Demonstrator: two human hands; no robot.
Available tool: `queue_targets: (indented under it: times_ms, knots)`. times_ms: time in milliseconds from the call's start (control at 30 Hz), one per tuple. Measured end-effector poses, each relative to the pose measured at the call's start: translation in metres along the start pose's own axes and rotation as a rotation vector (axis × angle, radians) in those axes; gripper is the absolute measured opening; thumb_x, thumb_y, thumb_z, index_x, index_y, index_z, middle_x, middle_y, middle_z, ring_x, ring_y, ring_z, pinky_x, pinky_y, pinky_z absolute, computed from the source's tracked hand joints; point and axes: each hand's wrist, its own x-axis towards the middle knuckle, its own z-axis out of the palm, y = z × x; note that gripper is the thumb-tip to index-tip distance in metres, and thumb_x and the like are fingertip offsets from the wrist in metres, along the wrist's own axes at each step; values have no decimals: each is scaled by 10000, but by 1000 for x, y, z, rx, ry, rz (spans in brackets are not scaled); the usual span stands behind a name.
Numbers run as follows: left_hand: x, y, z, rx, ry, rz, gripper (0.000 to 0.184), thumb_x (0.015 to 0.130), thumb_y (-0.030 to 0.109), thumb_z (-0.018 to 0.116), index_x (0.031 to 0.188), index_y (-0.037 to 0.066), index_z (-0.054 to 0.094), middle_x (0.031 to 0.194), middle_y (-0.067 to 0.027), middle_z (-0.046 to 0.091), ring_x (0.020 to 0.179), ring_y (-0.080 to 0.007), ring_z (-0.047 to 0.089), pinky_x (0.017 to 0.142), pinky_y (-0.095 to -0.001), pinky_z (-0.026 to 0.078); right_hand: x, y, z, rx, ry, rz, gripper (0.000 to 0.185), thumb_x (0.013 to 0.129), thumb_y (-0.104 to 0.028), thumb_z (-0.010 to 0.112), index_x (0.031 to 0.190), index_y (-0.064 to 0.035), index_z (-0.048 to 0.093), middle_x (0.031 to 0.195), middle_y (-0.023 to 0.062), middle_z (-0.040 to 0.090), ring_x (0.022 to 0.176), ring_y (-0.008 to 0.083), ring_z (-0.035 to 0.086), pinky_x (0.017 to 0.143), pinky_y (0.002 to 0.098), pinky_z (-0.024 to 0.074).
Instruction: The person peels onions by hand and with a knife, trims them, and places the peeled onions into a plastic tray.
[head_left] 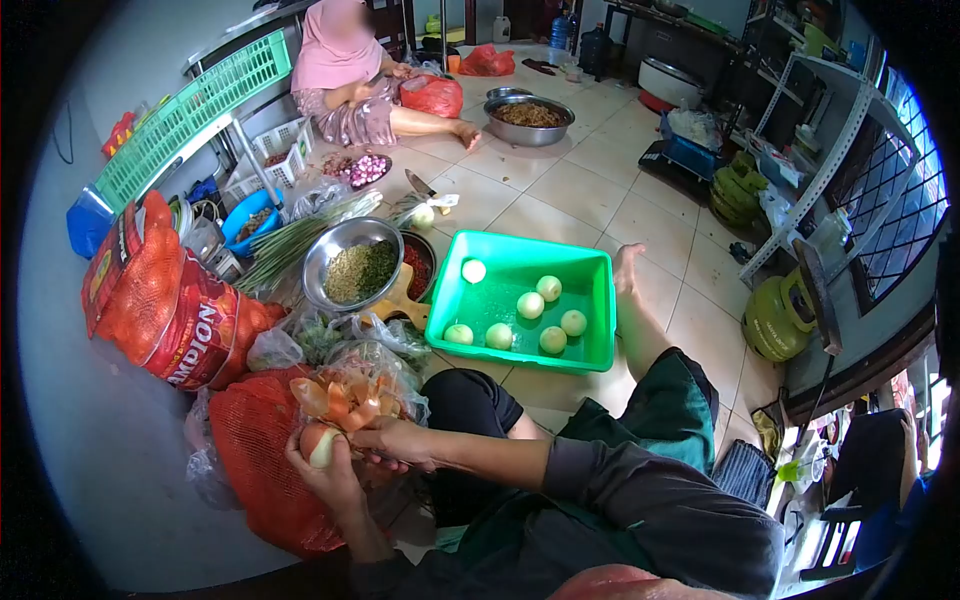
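My left hand (338, 485) grips a partly peeled onion (321, 446), brown skin on one side and pale flesh showing on the other. Close against it, my right hand (398, 443) has its fingers curled; what they hold, if anything, is too small to make out. Loose brown onion skins (345, 402) lie just beyond both hands, on top of a plastic bag. Below them bulges a red mesh sack (262, 450). Several peeled onions (530, 305) rest apart in a green plastic tub (520, 362) on the floor in front of my legs.
Left of the tub stand a metal bowl (312, 280) of chopped ingredients and a wooden board (402, 303). A knife (421, 184) lies beyond. A large onion sack (190, 310) leans at the left wall. Another person (350, 90) sits behind, near a wide metal basin (528, 133).
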Motion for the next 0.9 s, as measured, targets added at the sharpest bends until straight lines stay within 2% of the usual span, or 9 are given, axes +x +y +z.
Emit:
queue_targets:
  times_ms: [167, 267, 367, 467, 567, 667, 767, 867, 900]
  knots:
    - [-3, -11, 6, 78, 3, 31, 513, 798, 64, 621, 1244, 14, 374, 1143, -154, 489, 935, -224, 547, 736, -327, 504, 1, -3, 3, 87, 67, -36, 226, 928, -333, 509, 952, -108, 519, 579, -36, 438, 410, 44, 393, 329, 199, 286]
    - [-7, 9, 13, 23, 23, -67, 532, 754, 62, 647, 1213, -14, 389, 1159, -155, 464, 1031, -234, 505, 892, -356, 444, -4, -6, 7, 99, 106, -38, 223, 932, -312, 480, 997, -101, 515, 626, -22, 465, 429, 60, 402, 352, 217, 321]
    - [-5, -3, 6, 132, -16, 66, 530, 761, 55, 629, 1225, -9, 381, 1163, -153, 464, 1024, -228, 511, 883, -347, 453, -1, -4, 2, 160, 26, 30, 232, 932, -313, 482, 1008, -97, 518, 637, -19, 471, 438, 60, 414, 356, 220, 325]
    - [-8, 23, 15, -152, 42, -162, 529, 764, 45, 617, 1235, -1, 380, 1169, -146, 463, 1012, -219, 516, 863, -333, 463, 4, 4, -5, 61, -18, -39, 237, 931, -322, 483, 990, -95, 514, 630, -20, 466, 438, 63, 416, 359, 224, 321]
    - [-1, 4, 4, -304, 29, -120, 528, 764, 33, 605, 1241, 2, 381, 1181, -143, 461, 1001, -220, 524, 847, -326, 470, -3, 2, -8, -3, -55, 30, 249, 930, -333, 488, 995, -94, 513, 633, -21, 467, 441, 68, 412, 362, 223, 315]
    - [-3, 12, 6, -80, -12, -87, 535, 770, 44, 599, 1253, -3, 373, 1187, -143, 462, 1013, -225, 520, 857, -339, 469, 3, 6, -3, -4, 34, 52, 253, 920, -349, 517, 948, -100, 552, 625, -28, 471, 405, 49, 388, 352, 198, 294]
    - [-6, 14, 7, -76, -4, -111, 533, 778, 58, 587, 1260, -10, 371, 1186, -143, 468, 1034, -229, 517, 870, -351, 469, 2, 4, 2, 93, 67, -17, 294, 914, -355, 525, 958, -75, 600, 656, -11, 515, 446, 56, 435, 371, 211, 322]
    - [-1, -4, -4, -292, -44, -96, 516, 805, 88, 582, 1276, 17, 380, 1189, -133, 484, 1045, -237, 525, 860, -373, 476, 4, 8, 7, 18, 173, -192, 314, 907, -340, 537, 992, -51, 624, 722, 15, 586, 526, 82, 519, 428, 230, 397]
    - [0, -9, -9, -387, -103, -166, 510, 815, 96, 581, 1280, 31, 382, 1194, -129, 488, 1043, -238, 529, 851, -380, 479, 3, 8, 4, -118, 230, -234, 300, 899, -326, 556, 989, -48, 628, 752, 28, 615, 570, 103, 558, 478, 241, 437]
